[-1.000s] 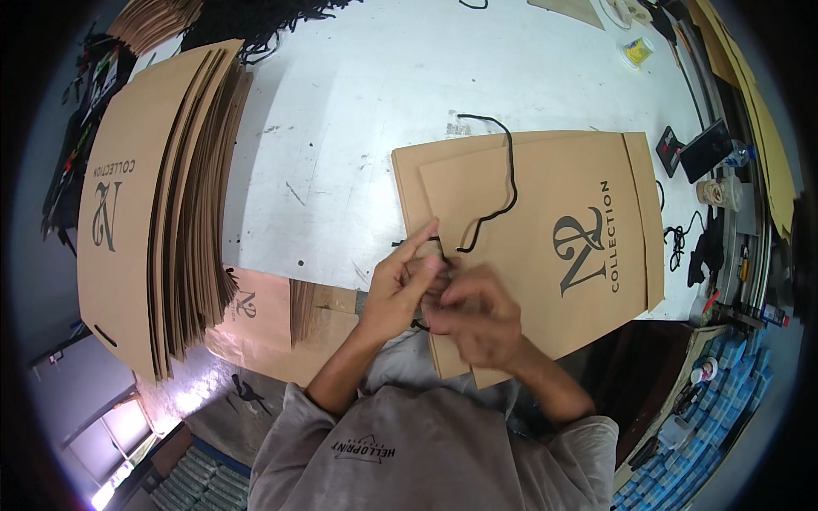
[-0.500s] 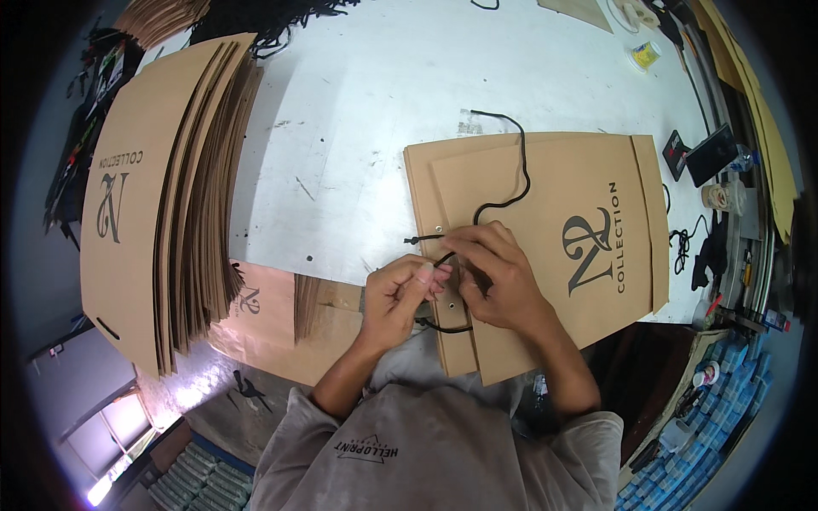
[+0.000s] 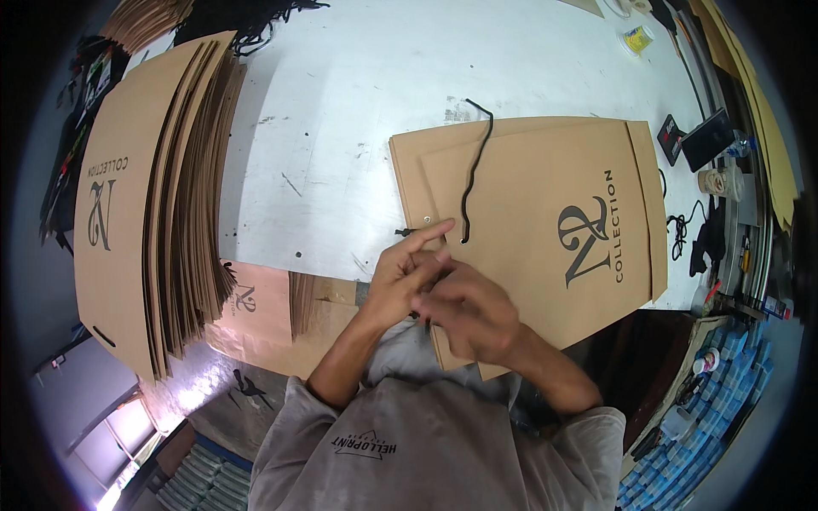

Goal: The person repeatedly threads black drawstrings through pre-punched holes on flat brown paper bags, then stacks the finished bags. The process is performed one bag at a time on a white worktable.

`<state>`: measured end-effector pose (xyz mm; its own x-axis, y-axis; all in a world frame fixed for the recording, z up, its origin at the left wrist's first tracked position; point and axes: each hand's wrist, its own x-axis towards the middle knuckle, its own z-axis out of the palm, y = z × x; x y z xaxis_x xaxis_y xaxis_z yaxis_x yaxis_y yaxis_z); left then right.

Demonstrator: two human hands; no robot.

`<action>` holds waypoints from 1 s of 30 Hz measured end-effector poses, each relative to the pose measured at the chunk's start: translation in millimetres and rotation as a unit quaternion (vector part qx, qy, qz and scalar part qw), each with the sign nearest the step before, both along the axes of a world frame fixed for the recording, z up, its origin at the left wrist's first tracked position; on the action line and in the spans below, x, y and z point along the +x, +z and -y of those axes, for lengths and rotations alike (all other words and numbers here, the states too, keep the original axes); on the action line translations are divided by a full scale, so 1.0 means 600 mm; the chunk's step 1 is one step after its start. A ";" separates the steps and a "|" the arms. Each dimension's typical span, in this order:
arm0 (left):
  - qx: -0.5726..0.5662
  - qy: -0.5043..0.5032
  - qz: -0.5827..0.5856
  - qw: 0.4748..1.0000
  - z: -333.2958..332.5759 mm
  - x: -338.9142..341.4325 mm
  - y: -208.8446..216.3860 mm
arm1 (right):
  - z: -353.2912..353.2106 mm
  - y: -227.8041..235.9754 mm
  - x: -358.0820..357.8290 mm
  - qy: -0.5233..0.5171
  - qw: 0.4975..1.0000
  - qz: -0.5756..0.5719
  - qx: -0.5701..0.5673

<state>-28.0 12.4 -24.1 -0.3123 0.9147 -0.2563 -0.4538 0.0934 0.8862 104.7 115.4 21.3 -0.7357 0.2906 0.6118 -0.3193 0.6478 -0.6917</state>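
Observation:
A brown paper bag (image 3: pixel 528 170) lies on a slightly offset stack of like bags in front of me. A black cord (image 3: pixel 477 162) runs over it, its near end going into a metal eyelet close to the bag's left edge. My left hand (image 3: pixel 400 277) is at that edge, index finger stretched toward the eyelet, the other fingers bent together; what they grip is hidden. Crossing in front of its fingertips, my right hand (image 3: pixel 477 311) is curled and smeared by motion, so its hold does not show. A short knotted cord end (image 3: pixel 405 232) sticks out beside the left hand.
At left stands a thick pile of brown paper bags (image 3: pixel 111 204). Black cords (image 3: pixel 230 25) are heaped at the far left of the white table (image 3: pixel 341 102). Toward the right edge are a yellow-and-white cup (image 3: pixel 636 40), a dark phone-like device (image 3: pixel 707 140) and a plastic cup (image 3: pixel 714 182).
The cord on the bag has been drawn straighter and now enters the eyelet. My right hand has moved down and toward me, off the bag's face; the left index finger has stretched out.

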 end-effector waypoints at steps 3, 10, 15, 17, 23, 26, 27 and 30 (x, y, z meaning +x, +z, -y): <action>-0.037 0.093 0.011 0.995 -0.002 0.024 0.023 | 0.000 0.000 -0.019 -0.224 0.923 0.180 -0.255; -0.025 0.132 -0.329 0.935 0.012 0.020 0.005 | -0.020 -0.020 -0.011 -0.122 0.954 0.242 -0.126; 0.076 0.200 -0.288 0.933 0.003 0.019 -0.009 | -0.031 -0.013 -0.006 -0.085 0.946 0.260 -0.173; 0.075 0.191 -0.233 0.951 0.001 0.020 -0.008 | -0.039 -0.020 -0.001 -0.073 0.934 0.255 -0.239; 0.102 0.083 -0.306 0.943 0.003 0.009 -0.024 | -0.046 -0.023 0.005 -0.060 0.897 0.234 -0.371; 0.064 0.116 -0.195 0.972 0.000 0.019 -0.014 | -0.047 -0.027 0.004 -0.054 0.885 0.212 -0.412; 0.050 0.126 -0.125 0.983 -0.002 0.020 0.000 | -0.047 -0.026 0.005 -0.058 0.867 0.208 -0.449; 0.053 0.119 -0.077 0.989 0.005 0.018 0.024 | -0.047 -0.016 -0.003 -0.065 0.946 0.222 -0.226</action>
<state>-17.0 9.7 -9.7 -0.5491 0.8302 -0.0962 -0.3107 -0.0959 0.9457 103.0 143.5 11.6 -0.8312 0.5543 0.0425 0.1294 0.2672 -0.9549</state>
